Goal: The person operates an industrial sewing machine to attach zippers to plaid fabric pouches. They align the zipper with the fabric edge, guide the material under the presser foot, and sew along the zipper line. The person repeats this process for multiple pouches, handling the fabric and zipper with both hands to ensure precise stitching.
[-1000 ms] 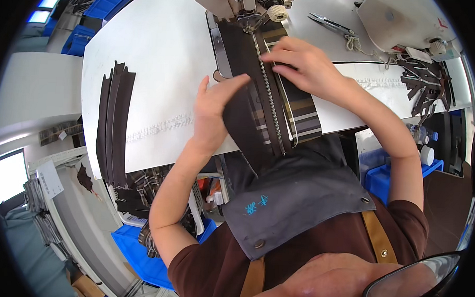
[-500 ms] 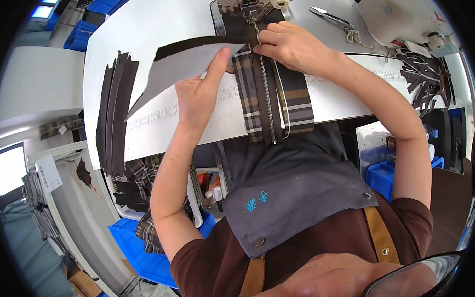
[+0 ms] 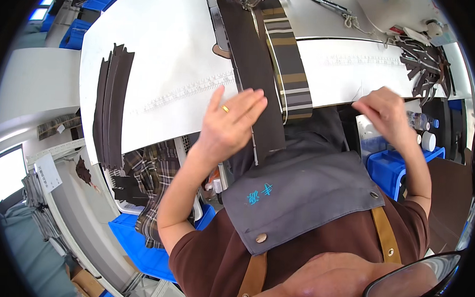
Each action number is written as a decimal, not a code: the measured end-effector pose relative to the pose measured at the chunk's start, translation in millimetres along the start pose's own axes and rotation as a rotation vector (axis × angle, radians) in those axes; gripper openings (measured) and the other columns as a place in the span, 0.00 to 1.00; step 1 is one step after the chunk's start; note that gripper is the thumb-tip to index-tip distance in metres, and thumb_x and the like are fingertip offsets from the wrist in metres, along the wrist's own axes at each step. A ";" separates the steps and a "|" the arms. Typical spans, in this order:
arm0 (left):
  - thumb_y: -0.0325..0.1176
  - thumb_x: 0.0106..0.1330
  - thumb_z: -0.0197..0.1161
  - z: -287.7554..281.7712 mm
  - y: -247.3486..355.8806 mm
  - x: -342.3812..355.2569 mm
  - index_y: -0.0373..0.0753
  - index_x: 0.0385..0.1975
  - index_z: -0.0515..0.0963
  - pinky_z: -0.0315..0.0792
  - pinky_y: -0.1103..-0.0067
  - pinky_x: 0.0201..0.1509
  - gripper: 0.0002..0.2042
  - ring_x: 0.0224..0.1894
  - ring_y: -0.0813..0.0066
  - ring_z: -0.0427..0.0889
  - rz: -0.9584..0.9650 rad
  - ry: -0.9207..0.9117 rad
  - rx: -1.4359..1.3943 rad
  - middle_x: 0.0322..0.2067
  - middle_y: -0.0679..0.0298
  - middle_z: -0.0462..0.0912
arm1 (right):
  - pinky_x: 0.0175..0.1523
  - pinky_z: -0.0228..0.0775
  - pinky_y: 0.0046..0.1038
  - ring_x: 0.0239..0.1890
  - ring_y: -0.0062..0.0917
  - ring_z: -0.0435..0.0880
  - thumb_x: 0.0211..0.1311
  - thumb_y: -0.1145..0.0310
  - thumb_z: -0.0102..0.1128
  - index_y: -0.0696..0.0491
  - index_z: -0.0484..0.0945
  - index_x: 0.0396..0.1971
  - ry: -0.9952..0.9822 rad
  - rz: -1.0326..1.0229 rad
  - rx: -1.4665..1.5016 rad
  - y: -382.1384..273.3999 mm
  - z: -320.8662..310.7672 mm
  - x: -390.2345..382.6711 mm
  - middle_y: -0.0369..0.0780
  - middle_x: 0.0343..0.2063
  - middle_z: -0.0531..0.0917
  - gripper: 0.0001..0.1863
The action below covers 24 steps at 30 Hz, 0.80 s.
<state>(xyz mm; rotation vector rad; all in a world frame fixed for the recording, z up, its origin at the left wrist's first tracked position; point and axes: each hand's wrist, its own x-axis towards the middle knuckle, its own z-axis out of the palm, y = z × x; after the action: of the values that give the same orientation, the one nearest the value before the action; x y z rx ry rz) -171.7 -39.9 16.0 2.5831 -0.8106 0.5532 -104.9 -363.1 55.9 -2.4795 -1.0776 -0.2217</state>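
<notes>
A dark brown fabric strip [image 3: 256,78] runs from under the sewing machine's presser foot [image 3: 250,1] toward my lap. My left hand [image 3: 230,119] lies over the strip's left edge, fingers stretched out and fingertips touching it. Along its right side shows a plaid fabric piece [image 3: 295,80] with tan and white stripes, edged by a pale cord-like line. The metal zipper is mostly covered by the strip. My right hand [image 3: 389,113] is raised apart from the fabric, beyond the table's front edge at right. Its fingers are curled together and slightly blurred; whatever they hold is hidden.
Several dark strips [image 3: 112,107] lie at the table's left. Thread snips [image 3: 329,4] with a cord rest by the machine. A bundle of zippers [image 3: 423,68] sits at far right. Blue bins [image 3: 140,250] and plaid fabric [image 3: 158,182] stand below the left edge.
The dark strip held up by my left hand now lies flat over the zipper. My left hand has moved nearer and flattened. My right hand has left the presser foot, moving right and nearer.
</notes>
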 end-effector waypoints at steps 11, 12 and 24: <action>0.21 0.51 0.63 13.2 2.1 5.3 0.40 0.38 0.81 0.70 0.69 0.48 0.14 0.32 0.71 0.80 -0.202 0.165 -0.256 0.33 0.66 0.83 | 0.46 0.65 0.29 0.42 0.28 0.74 0.43 0.70 0.59 0.47 0.80 0.38 0.294 -0.401 0.049 -60.9 116.3 38.7 0.36 0.41 0.77 0.16; 0.23 0.50 0.64 12.5 1.9 6.8 0.41 0.39 0.80 0.70 0.70 0.47 0.14 0.32 0.71 0.80 -0.178 0.173 -0.239 0.32 0.66 0.82 | 0.46 0.65 0.29 0.42 0.28 0.74 0.43 0.71 0.60 0.47 0.81 0.37 0.309 -0.397 0.106 -59.3 117.6 39.0 0.35 0.40 0.78 0.16; 0.32 0.44 0.66 -6.8 4.5 10.6 0.41 0.37 0.81 0.61 0.67 0.57 0.16 0.35 0.72 0.79 -0.050 0.161 -0.076 0.32 0.68 0.78 | 0.43 0.68 0.31 0.40 0.30 0.74 0.42 0.73 0.63 0.54 0.80 0.35 0.225 -0.388 0.227 -46.9 100.3 34.1 0.36 0.34 0.75 0.15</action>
<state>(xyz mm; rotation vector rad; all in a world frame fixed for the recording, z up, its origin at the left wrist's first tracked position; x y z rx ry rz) -168.1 -45.1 27.8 2.4460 -0.6975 0.6913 -117.9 -267.7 -8.6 -1.9777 -1.3906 -0.4547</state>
